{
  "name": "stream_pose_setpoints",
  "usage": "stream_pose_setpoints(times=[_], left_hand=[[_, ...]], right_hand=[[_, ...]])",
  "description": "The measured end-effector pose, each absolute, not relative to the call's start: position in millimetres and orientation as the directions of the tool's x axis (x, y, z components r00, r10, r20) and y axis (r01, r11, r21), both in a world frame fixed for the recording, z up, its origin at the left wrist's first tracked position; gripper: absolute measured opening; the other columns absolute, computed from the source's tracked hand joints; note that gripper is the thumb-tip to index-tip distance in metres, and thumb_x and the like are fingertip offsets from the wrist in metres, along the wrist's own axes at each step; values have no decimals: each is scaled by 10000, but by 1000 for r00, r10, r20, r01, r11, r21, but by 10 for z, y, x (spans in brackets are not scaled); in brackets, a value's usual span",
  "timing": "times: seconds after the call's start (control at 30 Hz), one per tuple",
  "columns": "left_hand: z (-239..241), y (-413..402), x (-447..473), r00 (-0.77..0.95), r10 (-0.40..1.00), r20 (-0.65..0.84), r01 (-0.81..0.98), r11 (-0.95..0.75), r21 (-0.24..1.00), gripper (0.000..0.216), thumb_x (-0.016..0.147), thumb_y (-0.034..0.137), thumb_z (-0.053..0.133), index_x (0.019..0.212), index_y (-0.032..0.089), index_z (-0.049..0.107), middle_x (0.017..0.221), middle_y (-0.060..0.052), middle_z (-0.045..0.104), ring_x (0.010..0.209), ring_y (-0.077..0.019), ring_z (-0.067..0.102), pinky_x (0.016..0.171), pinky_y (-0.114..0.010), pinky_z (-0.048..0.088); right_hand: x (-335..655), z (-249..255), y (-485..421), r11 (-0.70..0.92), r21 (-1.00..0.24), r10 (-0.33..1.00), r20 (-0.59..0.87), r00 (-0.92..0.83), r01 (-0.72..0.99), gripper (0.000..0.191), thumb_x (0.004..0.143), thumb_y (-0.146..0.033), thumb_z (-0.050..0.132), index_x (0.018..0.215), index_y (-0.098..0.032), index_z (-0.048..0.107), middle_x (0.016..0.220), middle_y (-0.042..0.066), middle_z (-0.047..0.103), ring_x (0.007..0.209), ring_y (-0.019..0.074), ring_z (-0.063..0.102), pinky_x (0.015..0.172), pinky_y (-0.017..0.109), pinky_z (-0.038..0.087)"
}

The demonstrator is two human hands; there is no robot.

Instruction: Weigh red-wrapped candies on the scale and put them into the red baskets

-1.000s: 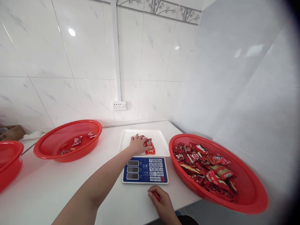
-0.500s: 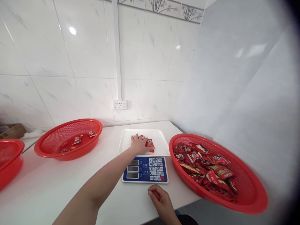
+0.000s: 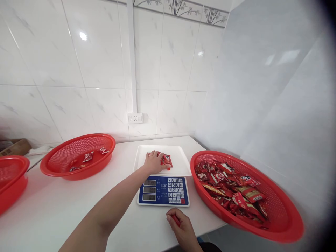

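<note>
My left hand (image 3: 152,163) reaches over the white tray (image 3: 181,162) of a digital scale (image 3: 162,190), its fingers curled over several red snack packets (image 3: 167,161). Part of those packets is hidden under the palm and fingers. My right hand (image 3: 183,227) rests at the table's front, just below the scale's keypad. Its fingers are closed around a small red packet (image 3: 176,219), of which only a sliver shows.
A red basket (image 3: 286,210) full of red snack packets stands right of the scale, overhanging the table edge. To the left, another red basket (image 3: 56,168) holds a few packets. A further red basket (image 3: 13,185) is cut off at the left edge. A wall socket (image 3: 135,118) sits behind.
My left fingers have drawn in over the packets, which have shifted slightly left on the tray. The scale's top display reading has changed. My right hand stays in place.
</note>
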State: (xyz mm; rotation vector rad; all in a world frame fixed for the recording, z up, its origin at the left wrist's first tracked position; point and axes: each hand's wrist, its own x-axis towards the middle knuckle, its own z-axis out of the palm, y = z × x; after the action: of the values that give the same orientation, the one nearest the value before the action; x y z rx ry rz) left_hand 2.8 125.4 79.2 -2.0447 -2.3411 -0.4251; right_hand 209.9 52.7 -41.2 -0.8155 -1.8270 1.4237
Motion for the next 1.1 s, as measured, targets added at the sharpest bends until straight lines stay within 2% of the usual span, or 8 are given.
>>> stream_pose_setpoints(times=[0.2, 0.33, 0.43, 0.57, 0.7, 0.8, 0.9, 1.1], left_hand=[[945, 975, 187, -127, 948, 293, 974, 62, 220, 668, 778, 643, 346, 1290, 216, 388, 1385, -106, 352, 1333, -304, 126, 1069, -514, 69], [843, 393, 466, -35, 924, 381, 884, -150, 443, 435, 843, 458, 403, 1225, 256, 453, 1269, -63, 486, 1203, -227, 387, 1016, -401, 310], [598, -21, 635, -77, 959, 274, 740, -129, 661, 418, 816, 373, 481, 1222, 276, 456, 1210, -52, 532, 1122, -214, 462, 946, -384, 392], [342, -286, 738, -182, 981, 68, 517, 37, 855, 439, 788, 348, 529, 1208, 235, 474, 1087, -62, 605, 927, -191, 565, 771, -316, 477], [295, -376, 774, -255, 967, -14, 387, 115, 915, 226, 818, 339, 474, 895, 190, 627, 883, -46, 651, 787, -166, 591, 701, -274, 471], [284, -437, 756, -262, 965, 5, 402, 105, 909, 209, 814, 309, 470, 756, 192, 632, 832, -40, 647, 780, -162, 594, 689, -260, 470], [267, -498, 531, -268, 958, 98, 546, 67, 835, 196, 813, 296, 458, 773, 218, 633, 891, -35, 651, 825, -164, 595, 727, -265, 474], [635, -1007, -974, -578, 608, 545, 815, 468, 341, 404, 818, 404, 382, 1148, 196, 487, 1191, -100, 548, 1158, -272, 443, 959, -411, 358]], right_hand=[[2108, -434, 537, 199, -979, 797, 132, -590, 50, 272, 770, -448, 543, 752, -182, 600, 693, 31, 582, 654, 163, 530, 606, 260, 428], [2124, -439, 567, 128, -985, 795, 170, -582, -113, 376, 771, -475, 546, 1043, -217, 574, 857, 59, 626, 701, 171, 570, 643, 289, 466], [2106, -369, 550, 67, -977, 796, 174, -580, -201, 510, 808, -442, 525, 1276, -284, 399, 1119, 99, 592, 830, 190, 594, 682, 311, 487], [2021, -245, 438, 66, -957, 714, 244, -656, -284, 647, 842, -431, 482, 1390, -349, 147, 1433, 105, 288, 1065, 219, 538, 861, 384, 455], [1923, -211, 320, 117, -961, 608, 270, -746, -252, 608, 876, -430, 411, 1397, -361, 106, 1471, 77, 197, 1236, 218, 390, 953, 390, 388], [1874, -236, 276, 100, -980, 596, 195, -779, -170, 606, 873, -422, 427, 1399, -330, 140, 1454, 87, 243, 1233, 210, 393, 962, 374, 374], [1849, -268, 269, 73, -992, 543, 126, -830, -103, 622, 846, -403, 484, 1390, -298, 201, 1364, 114, 397, 1005, 189, 567, 873, 360, 438], [1838, -231, 262, 36, -999, 508, -12, -861, 36, 367, 793, -256, 525, 1155, -203, 547, 1090, 91, 616, 780, 157, 602, 780, 332, 472]])
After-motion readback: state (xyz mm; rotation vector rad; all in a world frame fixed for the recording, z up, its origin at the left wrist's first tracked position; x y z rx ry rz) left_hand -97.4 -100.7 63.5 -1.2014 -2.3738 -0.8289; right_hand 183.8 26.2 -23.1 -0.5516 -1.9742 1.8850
